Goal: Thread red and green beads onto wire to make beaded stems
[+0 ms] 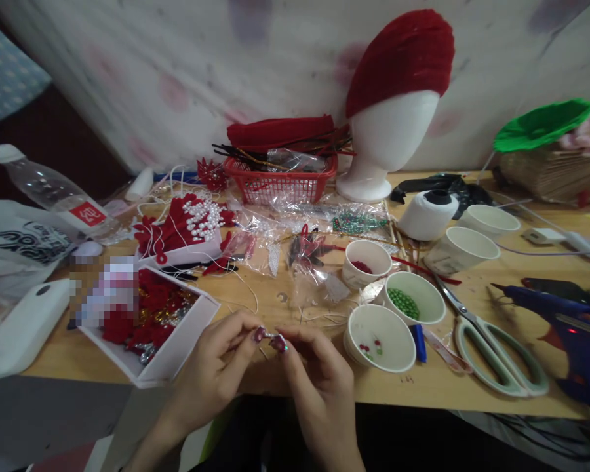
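Observation:
Close together at the table's front edge, my left hand (226, 364) and my right hand (319, 380) meet at the fingertips. Both are pinched, thumb against forefinger, on something small and pale that I cannot make out; dark, shiny nails cover much of it. To the right stands a paper cup (380, 337) with a few red and green beads (368, 349) inside. Behind it are a cup of green beads (404, 303) and a cup of dark red beads (360, 267). Left of my hands, an open white box (170, 347) holds red and gold ornaments (160, 308).
Scissors (489, 347) and a blue glue gun (555, 328) with a lit red light lie at right. Further back are a thread spool (429, 215), a red basket (280, 182) and a foam head (388, 141) in a red cap. A plastic bottle (54, 187) leans at left.

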Tool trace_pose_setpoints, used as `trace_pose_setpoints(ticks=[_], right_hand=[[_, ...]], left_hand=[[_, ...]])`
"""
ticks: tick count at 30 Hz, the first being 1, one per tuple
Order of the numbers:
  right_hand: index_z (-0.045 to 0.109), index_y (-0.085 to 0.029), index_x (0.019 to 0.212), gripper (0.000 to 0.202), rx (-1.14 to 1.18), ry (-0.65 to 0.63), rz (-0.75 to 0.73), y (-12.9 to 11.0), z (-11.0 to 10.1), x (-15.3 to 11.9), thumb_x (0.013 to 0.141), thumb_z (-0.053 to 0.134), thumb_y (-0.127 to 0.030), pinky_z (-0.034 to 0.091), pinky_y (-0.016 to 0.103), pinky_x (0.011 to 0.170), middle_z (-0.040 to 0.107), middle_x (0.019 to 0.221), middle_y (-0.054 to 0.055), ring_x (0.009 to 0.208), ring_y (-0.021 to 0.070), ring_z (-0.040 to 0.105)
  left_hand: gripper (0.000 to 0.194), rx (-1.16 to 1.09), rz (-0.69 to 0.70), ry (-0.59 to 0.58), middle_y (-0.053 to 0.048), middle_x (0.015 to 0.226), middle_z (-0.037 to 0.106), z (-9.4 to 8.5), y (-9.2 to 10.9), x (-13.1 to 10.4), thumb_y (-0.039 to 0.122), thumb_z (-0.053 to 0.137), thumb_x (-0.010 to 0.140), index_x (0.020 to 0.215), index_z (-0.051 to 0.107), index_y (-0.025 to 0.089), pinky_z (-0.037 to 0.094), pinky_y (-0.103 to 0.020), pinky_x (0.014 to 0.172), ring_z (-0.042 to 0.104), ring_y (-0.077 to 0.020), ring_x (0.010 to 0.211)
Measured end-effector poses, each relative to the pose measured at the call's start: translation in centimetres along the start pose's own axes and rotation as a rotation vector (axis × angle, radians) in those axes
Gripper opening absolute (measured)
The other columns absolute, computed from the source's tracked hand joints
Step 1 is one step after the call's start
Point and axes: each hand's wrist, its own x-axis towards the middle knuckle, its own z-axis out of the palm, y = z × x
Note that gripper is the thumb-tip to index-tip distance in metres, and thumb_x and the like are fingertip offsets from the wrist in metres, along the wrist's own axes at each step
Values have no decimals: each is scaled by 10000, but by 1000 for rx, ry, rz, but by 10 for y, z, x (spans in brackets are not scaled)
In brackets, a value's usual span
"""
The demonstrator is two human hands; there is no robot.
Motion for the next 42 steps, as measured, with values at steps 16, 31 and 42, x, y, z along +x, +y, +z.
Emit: trace_pose_setpoints(ticks=[16,31,42], right_hand=[[755,-159,922,338,696,-334,522,1,2,8,906,612,-464,466,222,598,667,677,20,583,106,576],[722,-153,800,282,750,-388,512,4,1,8,912,606,-385,430,207,588,627,603,-1,554,93,550],[725,-171,756,225,840,-211,497,5,1,10,860,699,-369,419,172,573,607,582,-21,536,76,505]], left_hand=[[266,-617,-428,126,33,603,556,13,0,2,433,637,877,804,540,197,463,-259,506,540,-129,497],[332,-918,-532,39,57,582,464,18,-13,2,464,666,843,745,499,194,388,-208,462,449,-87,467],[480,-1053,-574,-8,80,515,308,22,-3,9,503,778,696,590,437,183,290,-203,479,279,-71,473]])
